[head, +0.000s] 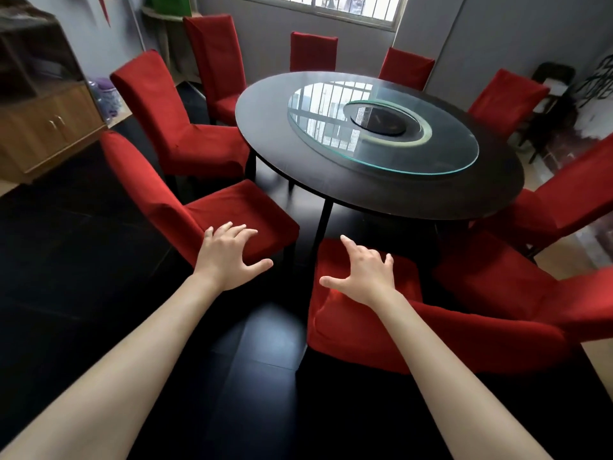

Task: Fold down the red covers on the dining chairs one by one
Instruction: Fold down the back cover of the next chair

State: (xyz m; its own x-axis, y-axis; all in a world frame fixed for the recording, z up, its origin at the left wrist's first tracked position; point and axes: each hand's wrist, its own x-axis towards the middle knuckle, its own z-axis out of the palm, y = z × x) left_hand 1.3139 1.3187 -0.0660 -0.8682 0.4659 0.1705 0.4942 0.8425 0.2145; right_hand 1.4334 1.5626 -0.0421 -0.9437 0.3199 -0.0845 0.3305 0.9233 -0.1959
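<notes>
Round dark dining table (381,194) with glass turntable (381,127), centre to far right; ringed by dining chairs in red covers. Left hand (229,257): fingers spread and slightly bent, empty, hovering in front of the seat corner of the near-left chair (232,210); contact with fabric not discernible. Right hand (368,273): fingers likewise splayed, thumb out to the left, empty, held above the nearest chair (381,327), whose red cover (464,340) lay rumpled over the back rail at near right. Further covered chairs: mid-left (172,127), far-left (215,61), far-centre (313,51), far-right (406,68), right side (507,101). Wooden cabinet (49,127) at far left; barred window (345,8) on the far wall. Step in hand, by judgement: reaching for the nearest chair's cover, not yet gripped. Recommended handling: both hands brought to the top edge of the backrest, one toward each corner; fabric pinched evenly; drawn downward symmetrically to avoid skewed bunching; stretch cloth likely to cling, so steady pull preferred over a jerk. Remaining chairs apparently untouched; task judged near its start.
</notes>
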